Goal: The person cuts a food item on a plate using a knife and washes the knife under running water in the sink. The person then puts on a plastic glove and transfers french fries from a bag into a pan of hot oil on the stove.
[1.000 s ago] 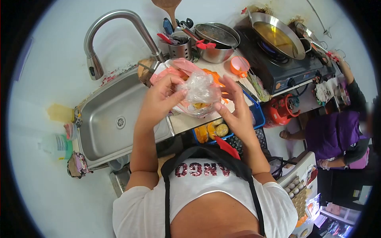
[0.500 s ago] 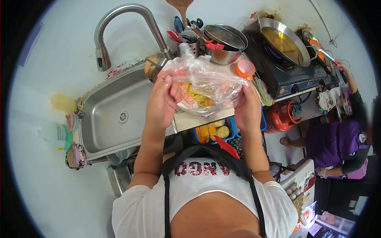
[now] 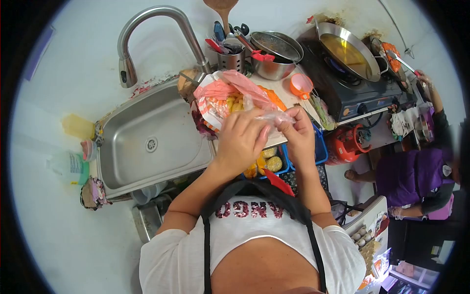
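Centre: clear plastic [image 3: 277,117] is being pinched narrowly by the right hand [image 3: 300,137] | left hand [image 3: 241,139] is being held beside it, fingers bent; grip cannot be told | just above: yellow pieces [image 3: 235,102] are being held in a pink-and-white bag [image 3: 214,90] | upper right: oil pan [image 3: 345,51] is being supported by the stove [image 3: 353,101]

Left of left hand [image 3: 242,139], wide free way over sink [image 3: 128,156]; faucet [image 3: 161,13] rises at far side. Ahead, striped bag [image 3: 210,113] lies in way, then utensil holder [image 3: 231,62] and pot [image 3: 276,71]. Ahead of right hand [image 3: 299,136], orange cup [image 3: 301,88] and stove [image 3: 355,102] limit passage.
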### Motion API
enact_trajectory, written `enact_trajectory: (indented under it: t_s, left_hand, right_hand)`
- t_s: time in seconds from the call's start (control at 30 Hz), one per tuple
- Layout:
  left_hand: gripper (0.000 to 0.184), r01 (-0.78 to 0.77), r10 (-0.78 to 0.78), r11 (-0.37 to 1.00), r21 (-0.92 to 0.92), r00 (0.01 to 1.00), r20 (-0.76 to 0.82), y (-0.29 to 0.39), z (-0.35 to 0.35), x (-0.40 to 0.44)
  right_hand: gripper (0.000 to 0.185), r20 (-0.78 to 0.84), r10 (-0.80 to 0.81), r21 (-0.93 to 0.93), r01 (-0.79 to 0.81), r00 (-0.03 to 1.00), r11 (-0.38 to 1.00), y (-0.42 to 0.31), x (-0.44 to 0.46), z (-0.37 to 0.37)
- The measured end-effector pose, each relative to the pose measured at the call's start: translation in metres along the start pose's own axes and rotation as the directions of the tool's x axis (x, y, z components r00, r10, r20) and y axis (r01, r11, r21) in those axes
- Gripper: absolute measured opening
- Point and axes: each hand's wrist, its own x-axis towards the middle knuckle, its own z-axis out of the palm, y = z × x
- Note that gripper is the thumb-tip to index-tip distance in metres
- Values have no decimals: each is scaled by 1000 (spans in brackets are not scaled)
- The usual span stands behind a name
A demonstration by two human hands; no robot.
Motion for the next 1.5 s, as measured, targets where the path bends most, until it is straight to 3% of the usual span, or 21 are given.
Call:
enact_trajectory:
  t_s: [0.1,0.2,0.27,0.37,0.43,0.47,0.57,0.7,0.73,0.83,0.87,0.93,1.0,1.07,1.13,1.2,1.3,1.33,1.43,1.5]
  left_hand:
    - [26,84,-94,983,163,994,53,-3,-9,5]
    - [28,192,-197,975,110,980,30,-1,-7,6]
    - [29,187,-193,980,67,976,102,3,-11,8]
    - [32,59,-70,997,57,976,205,3,-8,9]
    - [35,-25,15,999,34,965,262,10,-9,11]
    - [37,-48,43,999,11,960,277,17,-9,13]
    - [39,-55,62,998,-31,957,284,27,-10,12]
    - [41,-110,106,994,0,961,255,37,-14,14]
    - [42,-120,114,993,5,952,284,37,-15,14]
    - [42,-241,214,969,48,922,322,39,-18,18]
    - [42,-339,300,937,84,903,308,43,-20,22]
    - [42,-469,418,872,138,862,287,45,-18,23]
    - [45,-541,489,824,170,829,271,43,-14,21]
    - [43,-574,547,818,47,800,246,46,-16,17]
    - [41,-612,607,791,3,785,125,46,-15,16]
    - [38,-650,651,759,48,753,-97,44,-5,15]
    - [40,-290,285,956,-34,953,-107,42,7,18]
    - [39,-227,222,972,-55,972,-83,39,9,22]
    - [35,-139,141,989,-41,988,57,31,14,26]
    - [30,-247,243,969,23,964,111,29,14,30]
  right_hand:
    - [19,29,20,-347,-9,999,938,-7,-14,-11]
    - [24,-38,-24,-569,-2,999,823,-14,-20,-19]
    - [27,-4,-424,-772,267,905,577,-20,-20,-16]
    - [26,169,-702,-731,566,692,382,-42,-35,-9]
    - [24,218,-672,-274,705,708,654,-42,-53,-5]
    - [19,241,-579,-300,627,779,719,-42,-57,-1]
    - [16,26,-395,-282,386,918,878,-29,-44,7]
    - [12,2,-117,-163,115,993,980,-17,-36,-4]
    - [25,66,-59,-329,78,996,941,-15,-33,-9]
    - [39,256,-301,-681,392,919,619,-18,-23,1]
    - [48,343,-311,-730,460,886,506,-19,-17,1]
    - [52,162,-21,-723,133,987,678,-23,-23,7]
    - [56,79,-53,-686,93,995,722,-17,-21,9]
    - [62,72,-430,-672,362,900,646,0,-2,7]
    - [57,-209,-292,-309,220,933,925,-1,1,6]
    - [54,-397,11,173,63,918,983,-4,8,2]
    - [69,-104,41,531,21,994,847,-24,9,-4]
    - [84,-34,108,512,-75,994,856,-23,8,-8]
    - [92,181,62,698,-173,981,695,-29,8,-5]
    - [89,204,72,742,-202,976,639,-29,10,-5]
